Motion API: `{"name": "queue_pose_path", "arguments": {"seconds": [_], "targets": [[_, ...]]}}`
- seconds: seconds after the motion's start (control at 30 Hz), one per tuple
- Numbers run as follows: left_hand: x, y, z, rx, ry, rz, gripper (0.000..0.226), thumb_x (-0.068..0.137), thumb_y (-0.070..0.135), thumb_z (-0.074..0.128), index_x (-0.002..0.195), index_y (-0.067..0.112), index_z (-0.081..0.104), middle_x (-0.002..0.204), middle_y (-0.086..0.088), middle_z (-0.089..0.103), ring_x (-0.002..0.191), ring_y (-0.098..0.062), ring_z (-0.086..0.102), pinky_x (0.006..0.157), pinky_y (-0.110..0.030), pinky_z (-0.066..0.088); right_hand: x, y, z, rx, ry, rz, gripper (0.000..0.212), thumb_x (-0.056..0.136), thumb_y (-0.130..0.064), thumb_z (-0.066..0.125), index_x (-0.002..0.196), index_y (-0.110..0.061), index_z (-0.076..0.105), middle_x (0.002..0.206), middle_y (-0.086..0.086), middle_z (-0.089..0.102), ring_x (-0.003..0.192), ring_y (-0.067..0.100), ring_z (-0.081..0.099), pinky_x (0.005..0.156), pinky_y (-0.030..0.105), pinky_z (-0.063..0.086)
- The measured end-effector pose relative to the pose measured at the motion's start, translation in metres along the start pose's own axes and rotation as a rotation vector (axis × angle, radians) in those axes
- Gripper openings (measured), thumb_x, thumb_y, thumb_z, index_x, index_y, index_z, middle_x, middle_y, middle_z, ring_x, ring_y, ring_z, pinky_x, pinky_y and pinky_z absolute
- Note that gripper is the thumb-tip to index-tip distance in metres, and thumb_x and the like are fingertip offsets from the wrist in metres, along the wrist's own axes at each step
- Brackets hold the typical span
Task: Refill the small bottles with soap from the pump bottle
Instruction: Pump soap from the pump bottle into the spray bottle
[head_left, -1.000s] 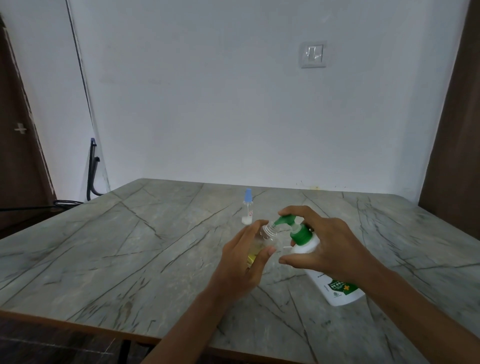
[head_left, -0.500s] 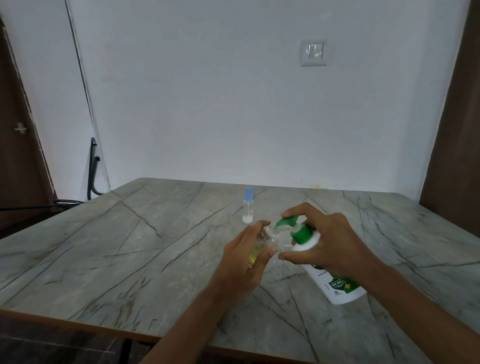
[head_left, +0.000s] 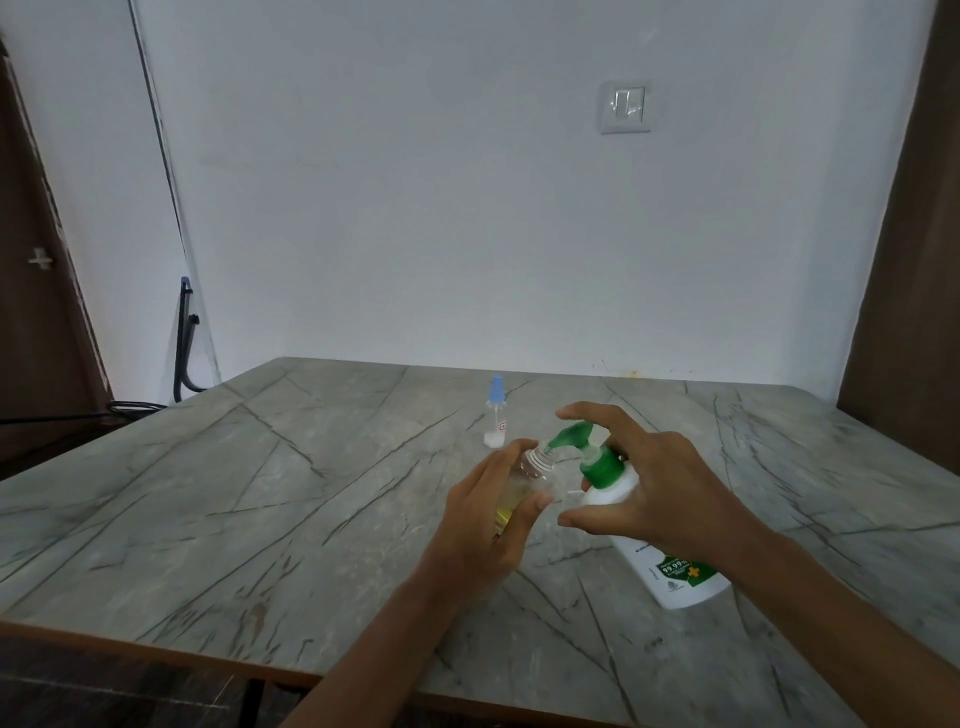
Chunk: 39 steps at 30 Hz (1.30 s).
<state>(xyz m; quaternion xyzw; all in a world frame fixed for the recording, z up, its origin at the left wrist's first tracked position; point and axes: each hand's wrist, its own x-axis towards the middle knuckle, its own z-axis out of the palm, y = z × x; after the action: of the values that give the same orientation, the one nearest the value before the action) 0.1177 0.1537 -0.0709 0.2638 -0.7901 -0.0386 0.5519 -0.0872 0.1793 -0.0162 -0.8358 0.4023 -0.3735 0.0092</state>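
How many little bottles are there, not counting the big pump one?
2. One clear little bottle is tilted in the left hand, its open neck at the pump bottle's green spout. The blue-capped bottle stands on the table behind it. None looks hidden.

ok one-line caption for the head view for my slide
Left hand holds an open small bottle at the green nozzle of the pump bottle gripped by the right hand.
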Motion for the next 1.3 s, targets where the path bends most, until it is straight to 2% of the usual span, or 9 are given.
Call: {"name": "queue_pose_path", "arguments": {"seconds": [0.27, 0.4, 0.5, 0.6, 0.7, 0.8, 0.97, 1.2, 1.3], "targets": [[0.0001, 0.0012, 0.0006, 0.003, 0.005, 0.009, 0.042, 0.094, 0.028, 0.057, 0.132, 0.029, 0.039, 0.114, 0.012, 0.055, 0.103, 0.008, 0.055, 0.084, -0.008, 0.045, 0.0003, 0.0022, 0.0014, 0.011, 0.009, 0.009, 0.073, 0.060, -0.059, 0.083, 0.121, -0.052, 0.043, 0.086, -0.011, 0.072, 0.073, 0.005, 0.068, 0.066, 0.026, 0.057], [-0.0006, -0.0005, 0.0009, 0.018, -0.005, 0.015, 0.041, 0.093, 0.023, 0.058, 0.131, 0.021, 0.041, 0.114, 0.010, 0.054, 0.104, 0.013, 0.052, 0.084, -0.004, 0.042, 0.0023, 0.0017, 0.0012, 0.042, 0.022, 0.018, 0.069, 0.058, -0.062, 0.083, 0.116, -0.053, 0.047, 0.083, -0.012, 0.072, 0.070, 0.005, 0.068, 0.062, 0.027, 0.057], [-0.0017, -0.0009, 0.0009, 0.013, -0.041, 0.000, 0.039, 0.094, 0.028, 0.056, 0.130, 0.024, 0.041, 0.114, 0.010, 0.055, 0.103, 0.012, 0.053, 0.083, -0.004, 0.042, 0.0016, 0.0034, 0.0002, 0.090, 0.035, 0.002, 0.065, 0.058, -0.061, 0.083, 0.114, -0.049, 0.052, 0.082, -0.014, 0.073, 0.067, 0.006, 0.069, 0.058, 0.032, 0.058], [-0.0028, -0.0014, 0.0026, 0.016, -0.066, 0.001, 0.038, 0.095, 0.032, 0.054, 0.130, 0.026, 0.041, 0.114, 0.011, 0.055, 0.102, 0.013, 0.053, 0.082, -0.002, 0.041, 0.0001, 0.0022, -0.0007, 0.123, 0.061, -0.026, 0.057, 0.060, -0.060, 0.082, 0.108, -0.045, 0.057, 0.083, -0.016, 0.073, 0.069, 0.004, 0.070, 0.060, 0.029, 0.058], [-0.0021, -0.0013, 0.0031, 0.013, -0.059, 0.008, 0.038, 0.095, 0.034, 0.053, 0.131, 0.024, 0.043, 0.114, 0.010, 0.055, 0.101, 0.013, 0.053, 0.082, -0.003, 0.041, -0.0002, 0.0014, -0.0010, 0.107, 0.058, -0.013, 0.058, 0.059, -0.061, 0.082, 0.108, -0.046, 0.055, 0.082, -0.019, 0.072, 0.072, 0.001, 0.069, 0.062, 0.025, 0.057], [-0.0009, -0.0007, 0.0024, 0.017, -0.019, 0.014, 0.040, 0.095, 0.038, 0.050, 0.130, 0.020, 0.043, 0.114, 0.011, 0.054, 0.104, 0.016, 0.050, 0.084, -0.002, 0.041, -0.0019, 0.0025, -0.0008, 0.054, 0.010, 0.011, 0.069, 0.061, -0.062, 0.082, 0.118, -0.051, 0.046, 0.085, -0.014, 0.072, 0.073, 0.005, 0.069, 0.064, 0.027, 0.057], [-0.0003, 0.0017, 0.0021, -0.001, 0.008, 0.012, 0.043, 0.094, 0.031, 0.055, 0.132, 0.032, 0.037, 0.115, 0.017, 0.051, 0.105, 0.013, 0.052, 0.085, -0.004, 0.042, -0.0040, 0.0010, -0.0011, 0.001, 0.004, -0.013, 0.079, 0.063, -0.062, 0.081, 0.128, -0.058, 0.036, 0.094, -0.013, 0.071, 0.076, 0.007, 0.067, 0.068, 0.023, 0.056], [-0.0013, 0.0019, 0.0024, 0.013, 0.006, 0.010, 0.041, 0.093, 0.028, 0.056, 0.131, 0.022, 0.042, 0.115, 0.012, 0.053, 0.105, 0.016, 0.051, 0.085, -0.003, 0.041, -0.0037, 0.0013, -0.0009, 0.024, 0.007, 0.000, 0.070, 0.064, -0.061, 0.081, 0.121, -0.055, 0.042, 0.089, -0.008, 0.073, 0.074, 0.008, 0.068, 0.065, 0.027, 0.057], [-0.0009, 0.0032, 0.0023, 0.013, 0.004, 0.009, 0.042, 0.093, 0.028, 0.056, 0.132, 0.026, 0.040, 0.115, 0.012, 0.053, 0.105, 0.017, 0.050, 0.084, -0.002, 0.041, -0.0026, 0.0020, -0.0002, 0.047, 0.016, 0.011, 0.069, 0.062, -0.060, 0.082, 0.119, -0.056, 0.044, 0.085, -0.006, 0.073, 0.071, 0.009, 0.069, 0.063, 0.029, 0.058]]}}
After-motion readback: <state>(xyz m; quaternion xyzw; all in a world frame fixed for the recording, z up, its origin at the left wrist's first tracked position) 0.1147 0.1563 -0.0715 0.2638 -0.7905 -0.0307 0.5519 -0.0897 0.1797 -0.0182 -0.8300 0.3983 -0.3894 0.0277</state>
